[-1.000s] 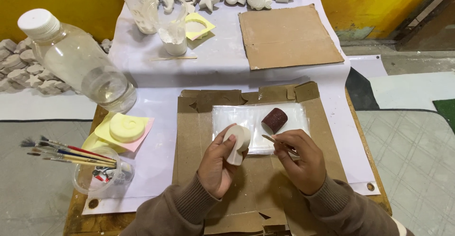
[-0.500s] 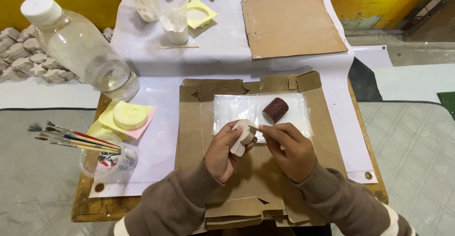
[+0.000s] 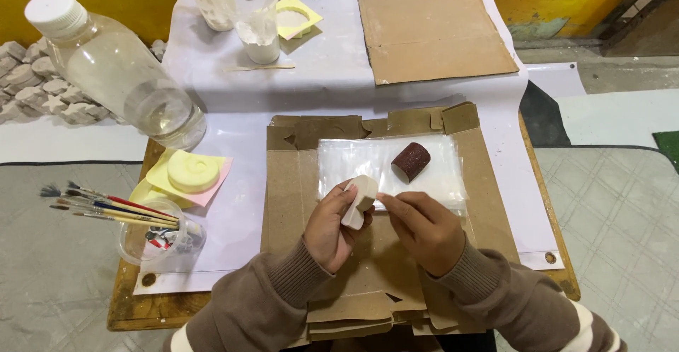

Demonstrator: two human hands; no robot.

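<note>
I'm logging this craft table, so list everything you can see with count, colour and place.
Plaster piece: one, white, held over the flattened box.
Roll: one, dark red-brown, on the clear plastic sheet.
Flattened box: one, brown, centre.
Cardboard sheet: one, brown, far side.
Bottle: one, clear with white cap, far left.
Yellow mould: one, left of the box.
Brushes: several, in a clear cup, near left.
Left hand: grips the plaster piece.
Right hand: fingertips at the piece.
</note>
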